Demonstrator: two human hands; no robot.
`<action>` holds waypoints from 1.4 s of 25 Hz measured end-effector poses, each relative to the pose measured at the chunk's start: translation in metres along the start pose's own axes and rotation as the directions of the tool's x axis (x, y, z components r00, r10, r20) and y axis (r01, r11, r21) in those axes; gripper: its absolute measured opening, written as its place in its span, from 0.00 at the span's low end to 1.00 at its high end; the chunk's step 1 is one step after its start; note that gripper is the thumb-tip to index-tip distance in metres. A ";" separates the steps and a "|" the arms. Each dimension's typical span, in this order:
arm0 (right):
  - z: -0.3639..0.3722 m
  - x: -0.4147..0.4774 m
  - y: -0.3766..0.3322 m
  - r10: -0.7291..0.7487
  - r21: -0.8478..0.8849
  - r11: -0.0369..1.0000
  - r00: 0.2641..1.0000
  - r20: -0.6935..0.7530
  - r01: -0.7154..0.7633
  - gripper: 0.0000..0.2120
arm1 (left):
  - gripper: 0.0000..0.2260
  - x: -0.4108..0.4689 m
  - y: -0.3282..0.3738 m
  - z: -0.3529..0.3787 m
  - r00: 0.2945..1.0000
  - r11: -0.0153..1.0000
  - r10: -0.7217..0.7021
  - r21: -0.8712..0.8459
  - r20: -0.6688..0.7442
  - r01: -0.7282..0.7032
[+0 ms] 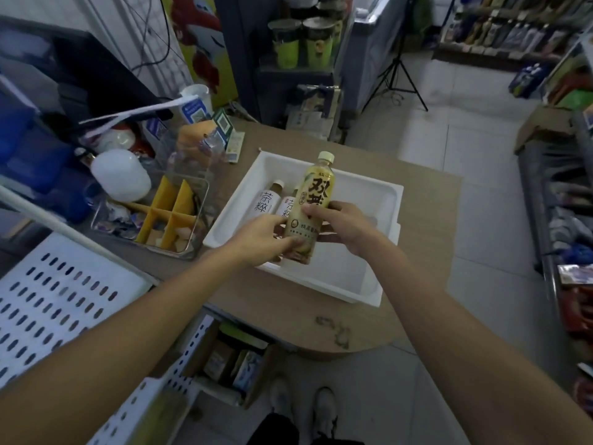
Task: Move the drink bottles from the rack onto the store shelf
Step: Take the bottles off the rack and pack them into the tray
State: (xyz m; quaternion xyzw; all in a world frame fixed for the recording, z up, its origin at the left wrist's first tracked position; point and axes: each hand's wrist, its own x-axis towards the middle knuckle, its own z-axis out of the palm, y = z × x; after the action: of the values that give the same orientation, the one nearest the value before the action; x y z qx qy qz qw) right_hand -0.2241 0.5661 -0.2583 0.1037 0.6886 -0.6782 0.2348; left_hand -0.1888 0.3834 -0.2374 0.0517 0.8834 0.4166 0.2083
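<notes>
From the head view, the person's two bare arms reach forward over a brown surface (417, 268) and both hands meet on one yellow drink bottle (316, 194). The left hand (266, 239) grips the bottle's lower part, thumb laid across the front near the base and fingers curled behind. The right hand (343, 226) grips it a little higher, thumb pressed on the label and fingers wrapped round the back. The bottle is held nearly upright, its cream cap (326, 156) at the top and leaning slightly to the right, above a white tray (394, 194) that sits on the surface. Inside the tray, at its left side, two white-labelled bottles (268, 200) lie side by side on their backs, caps pointing away from the person; the nearer one is partly hidden behind the yellow bottle. Left of the tray stands a clear organiser (167, 216) with yellow dividers, just beside the tray's wall. A perforated white shelf (48, 300) fills the lower left corner, near the left forearm. Below the surface's front edge an open cardboard box (231, 358) rests on the tiled floor, and the person's light shoes (324, 409) show at the bottom. A tripod (398, 75) stands well apart, in the aisle beyond
</notes>
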 end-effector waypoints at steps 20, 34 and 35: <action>0.021 0.092 0.049 0.352 0.040 0.935 0.915 -0.198 -0.352 0.19 | 0.22 0.071 -0.070 -0.019 0.926 0.808 0.096 0.515 0.364 -0.287; 0.015 0.081 0.028 0.453 -0.148 0.871 0.883 -0.125 -0.468 0.24 | 0.21 0.081 -0.076 -0.020 0.913 0.752 0.058 0.584 0.405 -0.306; 0.014 0.077 0.021 0.459 -0.173 0.865 0.882 -0.107 -0.471 0.23 | 0.20 0.083 -0.074 -0.021 0.919 0.770 0.059 0.569 0.389 -0.290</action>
State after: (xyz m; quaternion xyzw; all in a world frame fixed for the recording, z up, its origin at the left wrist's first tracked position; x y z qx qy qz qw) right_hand -0.2790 0.5400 -0.3123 0.2645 0.7130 -0.5275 0.3786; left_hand -0.2671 0.3428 -0.3086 0.2729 0.9101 0.1074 0.2926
